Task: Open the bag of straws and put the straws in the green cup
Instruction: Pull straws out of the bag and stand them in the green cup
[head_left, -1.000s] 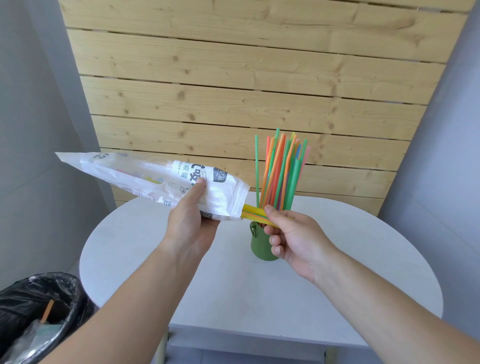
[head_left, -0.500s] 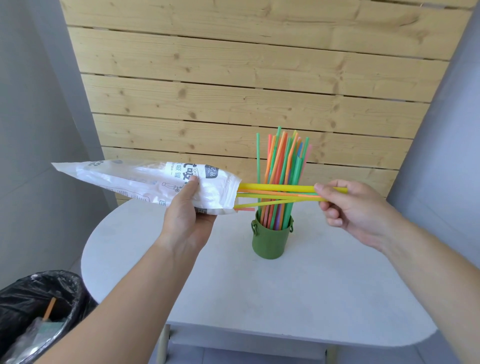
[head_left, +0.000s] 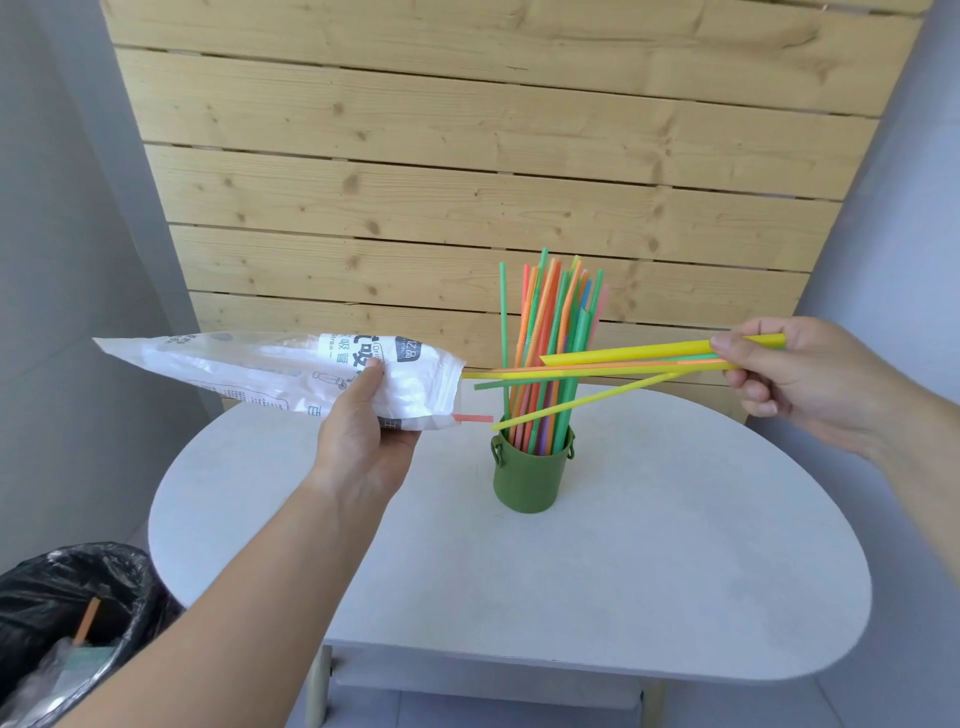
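My left hand (head_left: 363, 431) grips a white plastic straw bag (head_left: 249, 371) near its open end, holding it level above the table's left side. A red straw tip (head_left: 472, 418) pokes out of the bag mouth. My right hand (head_left: 800, 379) pinches a bundle of several yellow, orange and green straws (head_left: 623, 361) at their right ends, holding them almost level in front of the standing straws. The bundle's left tips lie just outside the bag mouth. A green cup (head_left: 530, 480) stands on the table below, packed with several upright coloured straws (head_left: 550, 332).
The white rounded table (head_left: 649, 571) stands against a wooden slat wall (head_left: 467, 182). A bin with a black liner (head_left: 67, 618) sits on the floor at lower left. Grey walls close in on both sides.
My right hand has moved right, drawing the straw bundle nearly all the way out of the bag. The left hand with the bag has held roughly still.
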